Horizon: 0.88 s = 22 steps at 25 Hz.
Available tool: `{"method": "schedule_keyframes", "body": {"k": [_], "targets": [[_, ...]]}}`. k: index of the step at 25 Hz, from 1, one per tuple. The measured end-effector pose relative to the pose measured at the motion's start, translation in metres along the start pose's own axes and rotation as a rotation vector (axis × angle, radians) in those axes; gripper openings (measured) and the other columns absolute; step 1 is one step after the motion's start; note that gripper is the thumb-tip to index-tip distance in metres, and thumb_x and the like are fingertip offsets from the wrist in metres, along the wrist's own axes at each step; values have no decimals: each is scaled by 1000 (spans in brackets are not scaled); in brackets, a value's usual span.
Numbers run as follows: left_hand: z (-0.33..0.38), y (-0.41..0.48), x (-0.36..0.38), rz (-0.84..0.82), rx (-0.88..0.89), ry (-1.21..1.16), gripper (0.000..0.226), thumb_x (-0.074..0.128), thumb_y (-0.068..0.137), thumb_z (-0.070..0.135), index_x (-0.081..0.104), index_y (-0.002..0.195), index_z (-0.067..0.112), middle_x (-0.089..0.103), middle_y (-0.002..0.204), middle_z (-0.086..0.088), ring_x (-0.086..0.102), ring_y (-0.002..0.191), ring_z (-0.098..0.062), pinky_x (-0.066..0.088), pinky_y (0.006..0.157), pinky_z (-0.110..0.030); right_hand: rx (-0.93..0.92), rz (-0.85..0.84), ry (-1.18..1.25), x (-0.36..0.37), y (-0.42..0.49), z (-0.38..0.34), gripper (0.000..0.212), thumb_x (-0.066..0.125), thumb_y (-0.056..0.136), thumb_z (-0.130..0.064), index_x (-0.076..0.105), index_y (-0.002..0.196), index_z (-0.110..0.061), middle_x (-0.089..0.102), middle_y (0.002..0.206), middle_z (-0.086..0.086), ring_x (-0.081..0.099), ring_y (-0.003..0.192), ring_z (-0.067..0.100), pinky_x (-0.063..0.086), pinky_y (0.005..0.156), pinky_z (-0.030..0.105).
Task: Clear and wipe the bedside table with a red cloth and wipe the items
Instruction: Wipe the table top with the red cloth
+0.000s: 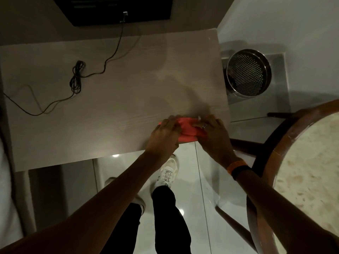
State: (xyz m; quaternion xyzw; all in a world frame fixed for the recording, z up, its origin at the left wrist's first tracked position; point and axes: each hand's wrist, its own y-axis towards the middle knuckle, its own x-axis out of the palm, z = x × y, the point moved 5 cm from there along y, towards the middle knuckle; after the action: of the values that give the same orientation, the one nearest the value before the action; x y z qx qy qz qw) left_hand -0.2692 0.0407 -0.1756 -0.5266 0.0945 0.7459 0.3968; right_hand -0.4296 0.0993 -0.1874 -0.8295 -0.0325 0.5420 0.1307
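Both the left hand and right hand press flat on the red cloth at the worktop edge. It could slip off onto the floor.

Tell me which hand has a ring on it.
The right hand, pressing the red cloth's right end; it also has an orange wristband. The left hand is bare.

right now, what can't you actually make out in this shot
Head view only:
- Red cloth: its ends lie under the left hand and right hand, so its fold and full extent are hidden.
- Black cable: its far end runs off the left edge.
- Perforated metal bin: the inside is too dark to tell any contents.
- Dark panel: cut off by the top edge.
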Motion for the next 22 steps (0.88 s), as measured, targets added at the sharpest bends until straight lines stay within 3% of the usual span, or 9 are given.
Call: {"method": "schedule_keyframes", "body": {"k": [2, 5, 7, 10, 13, 15, 17, 19, 22], "targets": [[8, -6, -8, -64, 25, -45, 37, 80, 65, -1, 71, 101, 3, 66, 121, -20, 67, 99, -38, 59, 81, -43, 88, 5, 144, -11, -13, -10, 32, 75, 78, -6, 73, 109, -12, 71, 107, 12, 67, 97, 31, 59, 84, 44], [28, -17, -36, 6, 161, -56, 43, 86, 53, -1, 74, 94, 5, 72, 99, -17, 72, 84, -35, 61, 71, -39, 278, 46, 286, -51, -53, -29, 24, 74, 78, -7, 76, 100, -16, 70, 98, 6, 66, 89, 21, 56, 79, 32], [66, -12, -57, 135, 341, -155, 33, 77, 62, 4, 76, 95, 5, 73, 100, -14, 72, 88, -30, 59, 76, -34, 445, 177, 298, -89, -103, -26, 23, 72, 83, -13, 74, 104, -21, 65, 102, -6, 62, 92, 11, 48, 78, 15], [158, 2, -82, 142, 643, -282, 32, 53, 78, 12, 75, 98, 3, 74, 104, -14, 69, 100, -29, 56, 91, -37, 773, 427, 421, -139, -193, -16, 31, 77, 82, -17, 69, 108, -32, 57, 101, -21, 63, 92, 10, 53, 75, 17], [239, -4, -60, 43, 971, -217, 27, 46, 96, 6, 72, 100, 1, 71, 106, -15, 66, 103, -28, 53, 90, -38, 950, 579, 274, -153, -260, 8, 38, 82, 78, -15, 71, 114, -22, 59, 102, -7, 63, 87, 18, 41, 75, 2], [264, -2, -27, -60, 1047, -146, 35, 34, 99, 10, 68, 106, 4, 66, 119, -13, 58, 119, -27, 48, 100, -40, 1076, 510, 211, -132, -284, 28, 45, 78, 82, -16, 66, 124, -18, 57, 114, 3, 59, 101, 26, 39, 83, 8], [269, 1, 5, -150, 1008, -55, 42, 31, 91, 20, 65, 113, 8, 56, 137, -13, 42, 139, -29, 35, 114, -47, 1167, 373, 154, -105, -292, 36, 53, 72, 86, -29, 56, 136, -24, 47, 134, 7, 47, 119, 31, 43, 92, 34], [266, -1, 19, -157, 986, -3, 43, 37, 91, 23, 61, 125, 11, 45, 152, -13, 26, 150, -29, 24, 120, -51, 1200, 344, 101, -89, -294, 35, 57, 64, 92, -39, 44, 145, -29, 36, 148, 5, 39, 130, 31, 41, 97, 50], [257, -7, 25, -41, 1055, -14, 39, 40, 103, 26, 60, 134, 12, 34, 160, -12, 19, 153, -29, 25, 119, -53, 1178, 374, 44, -73, -291, 27, 55, 48, 101, -42, 32, 152, -29, 29, 157, 5, 33, 138, 32, 39, 103, 53]]}}
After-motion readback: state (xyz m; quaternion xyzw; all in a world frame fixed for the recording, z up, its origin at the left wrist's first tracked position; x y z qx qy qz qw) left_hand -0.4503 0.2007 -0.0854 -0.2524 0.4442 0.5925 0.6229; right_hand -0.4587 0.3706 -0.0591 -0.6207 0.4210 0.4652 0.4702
